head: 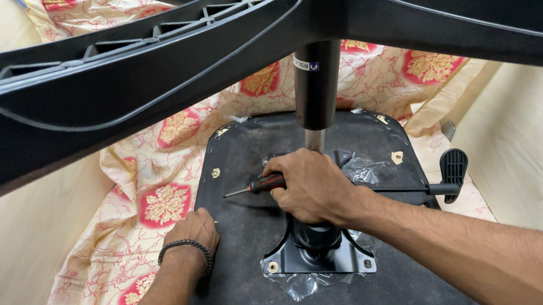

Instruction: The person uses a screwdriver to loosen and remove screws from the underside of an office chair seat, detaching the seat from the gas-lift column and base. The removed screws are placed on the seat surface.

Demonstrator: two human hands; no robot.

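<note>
Screwdriver with red-black handle (259,185) sits clenched in the right hand (312,186), its tip hard to see; left hand (191,236) presses flat, released, on the upturned black seat underside (252,303).

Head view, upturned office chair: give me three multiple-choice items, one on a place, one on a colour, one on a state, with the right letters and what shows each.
1. Where does the left hand rest?
A. on the seat underside
B. on the star base
C. on the lever paddle

2. What colour is the screwdriver handle?
A. blue and white
B. orange and black
C. green

3. How is the right hand?
A. open and flat
B. closed round the screwdriver
C. off the chair

Answers:
1 A: its fingers lie on the black seat underside, left of the metal mounting plate.
2 B: orange and black show beside the fingers.
3 B: the fingers curl over the handle, the shaft pointing left, near the gas cylinder.
</note>
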